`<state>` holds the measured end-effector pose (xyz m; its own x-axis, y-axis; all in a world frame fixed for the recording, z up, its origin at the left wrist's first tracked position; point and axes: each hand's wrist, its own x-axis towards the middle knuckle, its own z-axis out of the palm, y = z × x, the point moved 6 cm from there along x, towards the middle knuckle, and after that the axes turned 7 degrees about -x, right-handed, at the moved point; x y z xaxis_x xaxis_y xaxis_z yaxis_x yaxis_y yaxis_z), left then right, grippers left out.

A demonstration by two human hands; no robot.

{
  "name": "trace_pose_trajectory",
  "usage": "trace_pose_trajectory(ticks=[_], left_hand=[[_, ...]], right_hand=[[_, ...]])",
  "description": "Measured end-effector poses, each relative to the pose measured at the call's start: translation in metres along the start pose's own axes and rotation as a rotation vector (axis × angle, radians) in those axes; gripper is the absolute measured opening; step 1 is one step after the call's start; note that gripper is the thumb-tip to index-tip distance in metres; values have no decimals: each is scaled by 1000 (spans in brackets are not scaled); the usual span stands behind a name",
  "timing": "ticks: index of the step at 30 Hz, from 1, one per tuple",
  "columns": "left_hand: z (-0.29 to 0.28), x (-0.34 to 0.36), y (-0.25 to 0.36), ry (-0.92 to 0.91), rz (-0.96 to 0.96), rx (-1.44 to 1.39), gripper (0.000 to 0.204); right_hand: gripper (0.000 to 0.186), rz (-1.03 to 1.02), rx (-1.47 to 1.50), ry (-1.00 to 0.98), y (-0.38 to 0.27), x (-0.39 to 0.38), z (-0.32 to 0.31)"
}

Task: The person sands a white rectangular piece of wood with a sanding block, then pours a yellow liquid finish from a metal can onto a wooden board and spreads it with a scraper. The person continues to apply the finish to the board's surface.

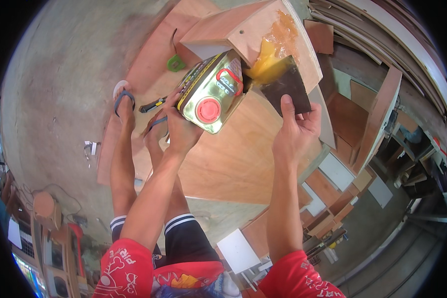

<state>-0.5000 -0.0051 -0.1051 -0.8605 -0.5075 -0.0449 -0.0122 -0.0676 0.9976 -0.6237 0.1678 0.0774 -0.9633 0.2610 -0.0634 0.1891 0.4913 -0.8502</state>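
My left hand (181, 119) grips a gold metal can (221, 84) with a red cap, tipped over beside a plywood box (208, 27). My right hand (298, 119) holds a dark flat square sheet (283, 82) with its thumb across the face. The sheet touches or nearly touches yellow-amber, glue-like liquid (268, 49) spread on the box's side. The liquid lies between the can and the sheet; whether it is flowing from the can I cannot tell.
A green tape measure (175, 63) and a utility knife (151, 105) lie near my sandalled feet on plywood (233, 164). Plywood panels and offcuts (352, 119) crowd the right. Cords and wooden pieces (49, 208) are at the lower left on the concrete floor (49, 99).
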Motion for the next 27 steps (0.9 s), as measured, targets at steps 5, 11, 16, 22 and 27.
trace_pose_trajectory(ticks=[5,11,16,22,27], left_hand=[[12,-7,-24,118,-621,-1032,59],[16,-3,-20,163,-741,-1220,50],[19,-7,-25,202,-745,-1253,52],[9,-22,-42,61,-275,-541,64],[10,-20,-37,15,-222,-364,99]], right_hand=[[18,-11,-106,-10,8,-13,0],[21,-201,-264,47,-1,-26,11],[23,-158,-321,58,-3,-32,12],[21,-321,-397,44,-16,-35,8],[24,-325,-405,68,-26,-38,2]])
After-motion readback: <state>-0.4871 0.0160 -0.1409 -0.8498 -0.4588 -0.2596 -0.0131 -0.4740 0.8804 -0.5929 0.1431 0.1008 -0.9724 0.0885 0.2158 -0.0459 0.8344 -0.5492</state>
